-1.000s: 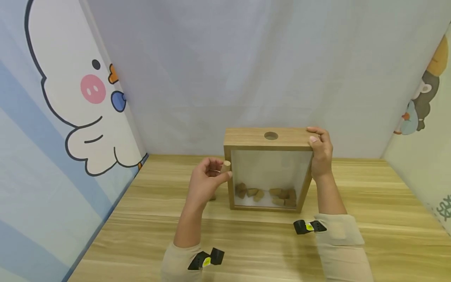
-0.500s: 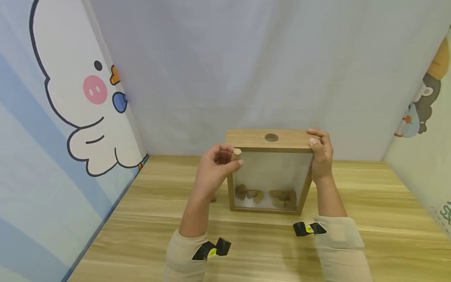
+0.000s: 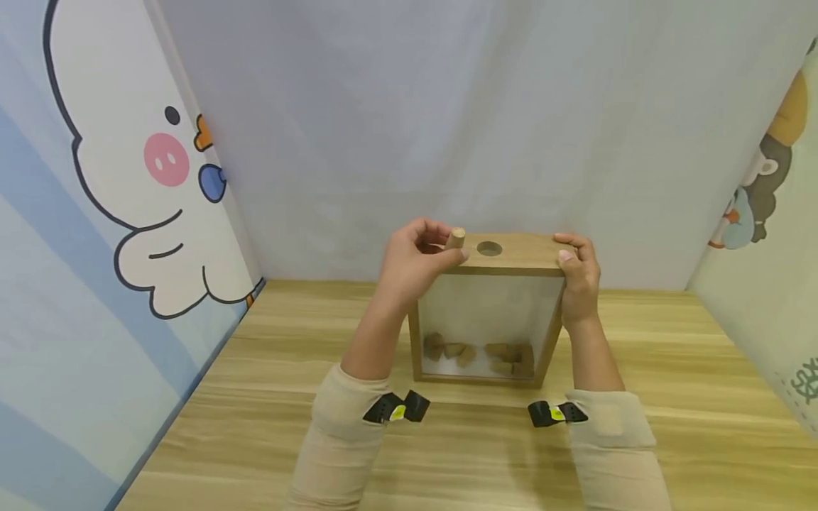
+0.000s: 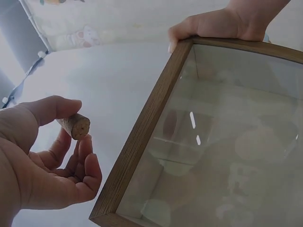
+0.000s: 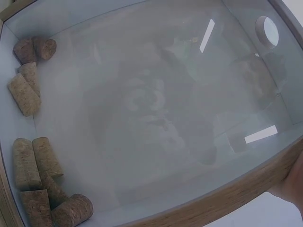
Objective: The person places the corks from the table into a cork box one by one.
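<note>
My left hand [image 3: 415, 264] pinches a cork [image 3: 456, 238] between thumb and fingers, over the left part of the top of a wooden shadow box [image 3: 520, 254]. In the left wrist view the cork [image 4: 77, 126] shows its round speckled end, with the box frame [image 4: 142, 123] to its right. A round hole [image 3: 489, 248] in the box's top lies just right of the cork. My right hand [image 3: 580, 287] grips the box's top right corner, thumb in front. Several corks [image 5: 28, 163] lie inside along the bottom, behind the clear front.
The box stands upright on a wood-grain table [image 3: 268, 397], near a pale curtain [image 3: 345, 142] at the back. Cartoon-printed panels stand to the left and right. Black straps with cameras [image 3: 396, 408] sit at both wrists.
My left hand has carried the cork up and to the right, from beside the box's left edge to above its top. The right hand has kept its grip on the corner.
</note>
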